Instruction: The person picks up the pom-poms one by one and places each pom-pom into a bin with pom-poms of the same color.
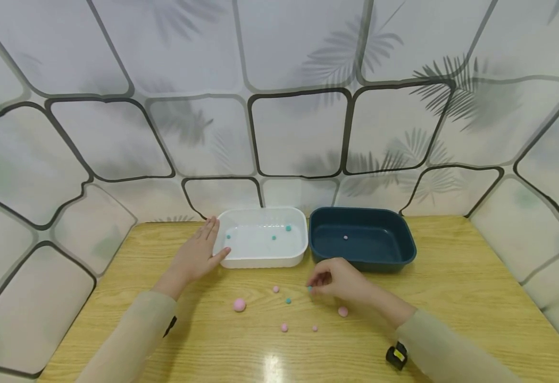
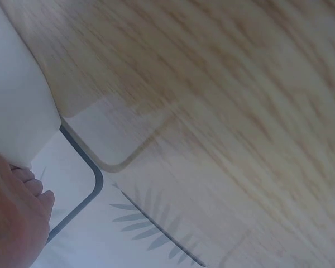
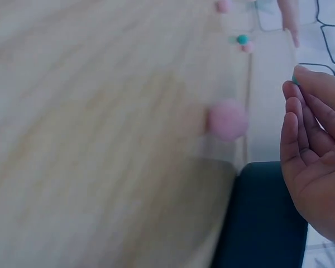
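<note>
My left hand (image 1: 195, 257) rests against the left end of the white tray (image 1: 260, 263), fingers straight along its rim. Inside that tray lie three small teal balls, one of them a teal ball (image 1: 288, 228) near the right end. My right hand (image 1: 340, 279) pinches a small teal ball (image 1: 310, 289) between thumb and fingertips, just in front of the dark blue tray (image 1: 363, 264). The right wrist view shows the pinched teal ball (image 3: 295, 80) at the fingertips. One small pink ball (image 1: 345, 238) sits in the dark blue tray.
On the wooden table (image 1: 202, 340) lie several pink balls, among them a larger pink ball (image 1: 239, 305) and a pink ball (image 1: 343, 311) by the right forearm. A loose teal ball (image 1: 288, 301) lies among them. Behind the trays stands a patterned wall (image 1: 298, 133).
</note>
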Available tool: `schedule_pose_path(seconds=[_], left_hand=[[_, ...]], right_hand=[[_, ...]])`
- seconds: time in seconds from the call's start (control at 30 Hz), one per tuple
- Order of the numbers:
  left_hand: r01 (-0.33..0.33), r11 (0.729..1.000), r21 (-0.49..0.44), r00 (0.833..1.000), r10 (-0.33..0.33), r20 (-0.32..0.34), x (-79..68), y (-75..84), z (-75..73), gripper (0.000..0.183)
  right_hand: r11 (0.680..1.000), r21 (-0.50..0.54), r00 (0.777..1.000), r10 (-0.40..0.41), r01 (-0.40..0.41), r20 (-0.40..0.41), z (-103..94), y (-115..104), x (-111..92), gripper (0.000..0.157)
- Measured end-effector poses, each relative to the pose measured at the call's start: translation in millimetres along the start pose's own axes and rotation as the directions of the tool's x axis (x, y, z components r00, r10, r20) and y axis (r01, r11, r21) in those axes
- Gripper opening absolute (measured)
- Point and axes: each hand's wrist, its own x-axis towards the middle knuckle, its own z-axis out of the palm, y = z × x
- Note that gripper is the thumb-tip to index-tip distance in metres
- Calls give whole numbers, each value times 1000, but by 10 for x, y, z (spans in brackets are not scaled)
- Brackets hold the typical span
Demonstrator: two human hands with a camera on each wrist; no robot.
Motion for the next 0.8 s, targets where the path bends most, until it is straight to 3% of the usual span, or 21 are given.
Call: schedule_pose_path(seconds=[0.37,0.57,0.8], left_hand=[[3,1000,3,1000,-3,9,3,3,-17,85],[1,1000,4,1000,-1,11,8,9,-27,85],[3,1000,8,1000,-3,18,4,5,-28,86]], right_hand=[[1000,26,999,-17,18,-48,-131,-228,209,9],[999,30,996,-33,36,-82,-164,-217,390,8],[999,35,992,10,-6,-124,-195,-223,622,12]])
